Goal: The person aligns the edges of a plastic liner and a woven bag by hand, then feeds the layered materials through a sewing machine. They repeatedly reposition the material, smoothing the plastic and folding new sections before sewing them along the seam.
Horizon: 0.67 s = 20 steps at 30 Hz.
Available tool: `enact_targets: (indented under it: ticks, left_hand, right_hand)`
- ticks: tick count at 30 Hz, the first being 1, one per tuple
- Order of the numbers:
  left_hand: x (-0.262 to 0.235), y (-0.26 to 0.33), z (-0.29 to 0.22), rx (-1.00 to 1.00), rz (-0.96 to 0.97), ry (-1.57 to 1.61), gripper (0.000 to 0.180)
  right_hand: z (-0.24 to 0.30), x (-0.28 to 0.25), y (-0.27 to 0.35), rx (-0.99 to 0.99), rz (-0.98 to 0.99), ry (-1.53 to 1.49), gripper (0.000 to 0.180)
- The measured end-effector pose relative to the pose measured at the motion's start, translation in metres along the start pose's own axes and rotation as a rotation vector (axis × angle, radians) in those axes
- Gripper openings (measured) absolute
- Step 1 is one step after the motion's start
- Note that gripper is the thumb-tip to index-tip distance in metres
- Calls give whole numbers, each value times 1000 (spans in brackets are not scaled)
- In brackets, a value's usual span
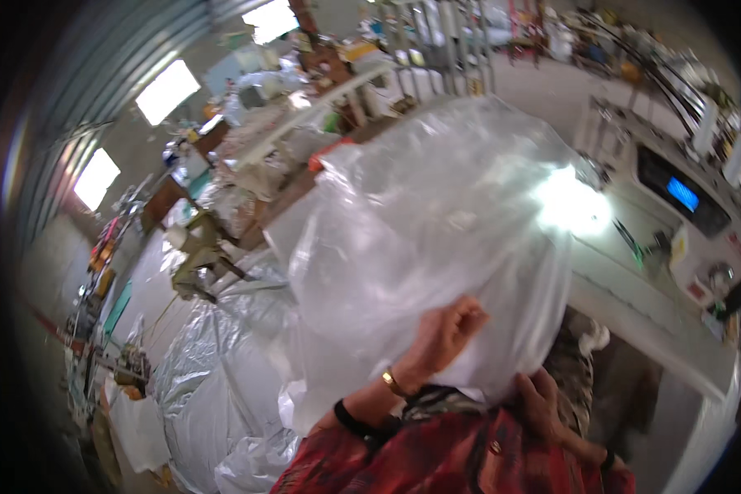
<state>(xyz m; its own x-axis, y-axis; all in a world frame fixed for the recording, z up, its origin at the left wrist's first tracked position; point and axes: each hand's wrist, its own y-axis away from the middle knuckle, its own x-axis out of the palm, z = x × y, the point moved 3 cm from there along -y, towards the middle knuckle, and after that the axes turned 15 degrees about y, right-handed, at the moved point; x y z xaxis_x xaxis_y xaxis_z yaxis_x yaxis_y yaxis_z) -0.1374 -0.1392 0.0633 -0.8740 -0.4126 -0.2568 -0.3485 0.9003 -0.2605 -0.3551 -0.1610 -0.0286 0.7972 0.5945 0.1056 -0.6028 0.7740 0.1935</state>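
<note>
A large translucent plastic sheet (420, 222) is spread in front of me, over my lap and across the sewing table. My left hand (445, 337) is above its near part, fingers curled closed; whether plastic or anything else is between them is hidden. At the sheet's near right edge, by my waist, my right hand (539, 401) has its fingers closed on the plastic. The sheet's far right side runs up to the sewing machine (683, 193), where a bright lamp (572, 202) glares and washes out detail around the needle area.
Green-handled thread snips (632, 244) lie on the sewing table (634, 288) beside the machine. More crumpled plastic sheeting (214, 379) covers the floor at left, near a wooden stool (202, 255). Farther back are a metal railing (445, 49) and piles of goods.
</note>
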Motion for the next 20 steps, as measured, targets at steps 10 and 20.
enact_targets:
  ticks: [10, 20]
  left_hand:
    - [-11, 10, -8, 152, 209, -69, 20]
    - [-16, -14, 28, 317, -65, -599, 28]
  right_hand:
    - [8, 7, 2, 16, 80, -10, 29]
    - [12, 6, -2, -50, 64, -4, 31]
